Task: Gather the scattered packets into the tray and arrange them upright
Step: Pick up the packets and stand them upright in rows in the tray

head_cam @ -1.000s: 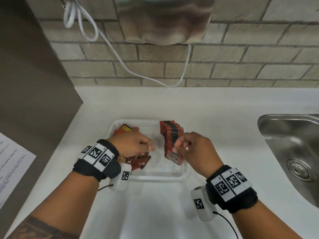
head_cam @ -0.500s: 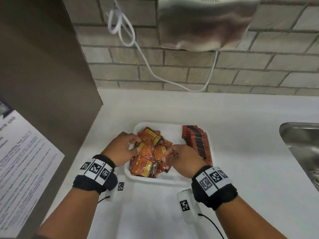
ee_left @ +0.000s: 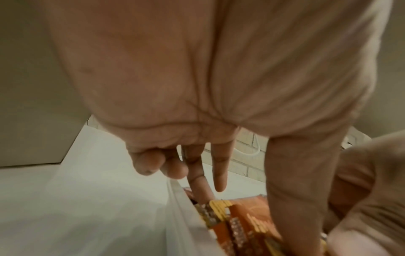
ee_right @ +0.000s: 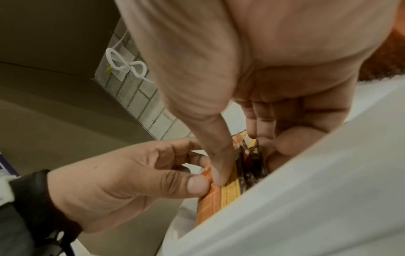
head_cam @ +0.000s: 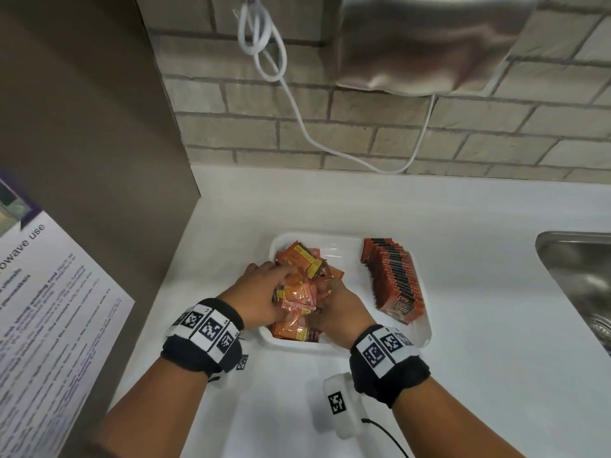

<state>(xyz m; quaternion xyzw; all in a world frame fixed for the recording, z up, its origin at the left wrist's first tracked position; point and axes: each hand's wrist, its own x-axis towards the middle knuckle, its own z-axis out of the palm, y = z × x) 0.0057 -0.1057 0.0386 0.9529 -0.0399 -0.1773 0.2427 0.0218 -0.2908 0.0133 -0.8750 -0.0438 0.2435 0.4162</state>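
Both hands moved onto the loose orange foil packets (head_cam: 297,292) left of the upright dark-red packet row (head_cam: 393,279): left hand (head_cam: 261,299) and right hand (head_cam: 334,305) grips clamp the bundle. Square the edges before standing it inside the white plastic tray (head_cam: 284,343).

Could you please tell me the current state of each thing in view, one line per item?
Tray: on the counter, holding both packet groups.
Orange packets: a loose jumbled pile in the tray's left part, not upright.
Dark red packets: standing upright in a neat row along the tray's right side.
Left hand: grips the orange pile from the left.
Right hand: grips the pile from the right.
Sink: only partly in view.
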